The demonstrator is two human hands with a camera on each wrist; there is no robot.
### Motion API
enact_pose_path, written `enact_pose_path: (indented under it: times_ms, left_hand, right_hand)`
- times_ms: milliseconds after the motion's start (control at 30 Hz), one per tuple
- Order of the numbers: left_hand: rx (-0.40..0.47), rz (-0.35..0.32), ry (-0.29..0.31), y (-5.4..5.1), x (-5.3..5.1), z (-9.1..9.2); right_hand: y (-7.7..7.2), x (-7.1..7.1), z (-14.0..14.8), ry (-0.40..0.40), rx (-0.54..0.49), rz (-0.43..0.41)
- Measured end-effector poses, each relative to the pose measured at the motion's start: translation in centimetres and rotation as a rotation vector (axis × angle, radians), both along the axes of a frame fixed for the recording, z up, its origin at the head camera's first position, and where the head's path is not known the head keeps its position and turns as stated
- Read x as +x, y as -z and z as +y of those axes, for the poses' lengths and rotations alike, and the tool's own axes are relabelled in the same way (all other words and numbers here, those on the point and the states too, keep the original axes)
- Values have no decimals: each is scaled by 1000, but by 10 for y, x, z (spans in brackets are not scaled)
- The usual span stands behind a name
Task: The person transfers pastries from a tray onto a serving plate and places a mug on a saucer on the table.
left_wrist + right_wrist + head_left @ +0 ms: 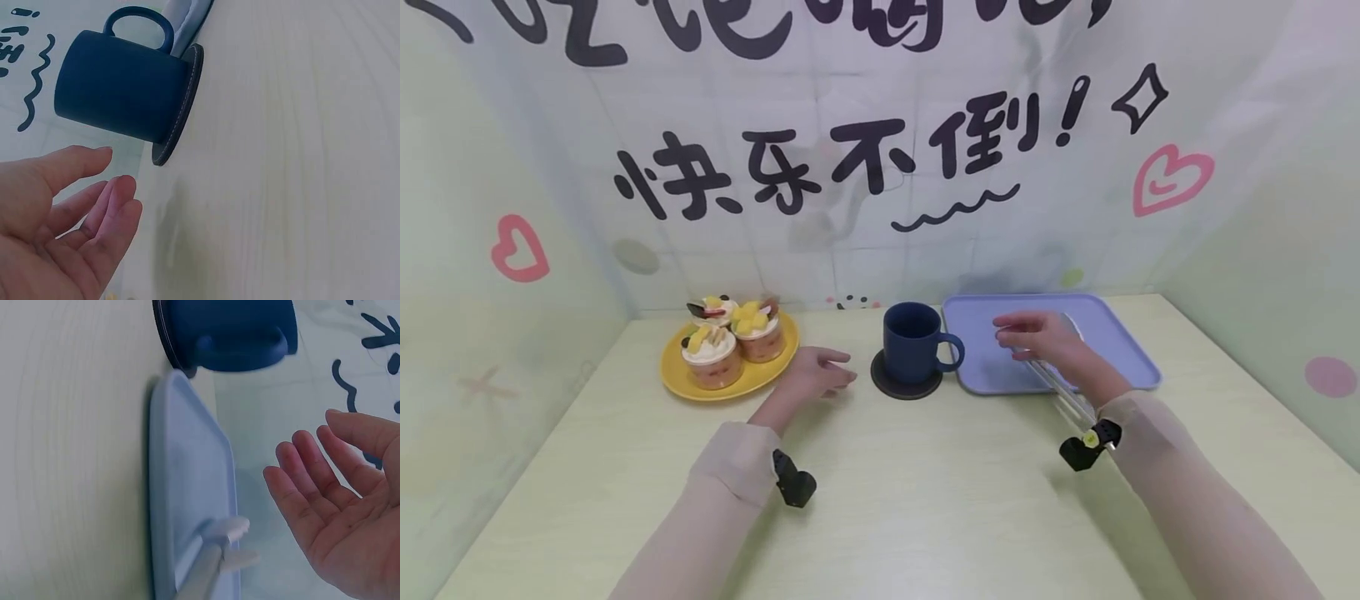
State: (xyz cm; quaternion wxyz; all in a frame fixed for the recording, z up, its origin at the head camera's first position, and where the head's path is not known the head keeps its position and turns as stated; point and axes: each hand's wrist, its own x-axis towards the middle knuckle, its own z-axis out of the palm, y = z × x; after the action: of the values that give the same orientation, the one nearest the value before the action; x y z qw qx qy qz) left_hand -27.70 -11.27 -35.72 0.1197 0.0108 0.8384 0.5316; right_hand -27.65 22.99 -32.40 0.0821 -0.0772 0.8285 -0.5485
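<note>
A dark blue mug [912, 346] stands upright on a round dark coaster [907, 390]. Left of it is my left hand [814, 373], fingers loosely bent and apart from the mug, holding nothing. My right hand [1047, 337] hovers above a lavender tray [985, 367], palm facing the mug side; the right wrist view shows its fingers relaxed and holding nothing. Pale, clear-looking tongs [206, 565] lie on the tray below that hand, partly hidden in the head view by the hand and wrist, their near end reaching past the tray's front edge.
At the left, beside my left wrist, a yellow plate [786, 354] carries 3 dessert cups [715, 367] topped with cream and fruit. Behind the table hangs a printed backdrop [865, 250], with side walls at left and right. Pale tabletop [925, 492] stretches in front.
</note>
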Motion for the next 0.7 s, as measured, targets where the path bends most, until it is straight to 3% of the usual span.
enact_pose_path:
  times_ms: [200,400,700]
  left_hand:
    - [-23,18,43,-18,4,-15]
    - [-27,54,78,-27,12,-32]
    - [-59,84,30,-41,29,-73]
  right_hand:
    - [-9,2,30,9,52,30]
    - [-20,7,53,34,97,41]
    - [-32,9,67,32,168,28]
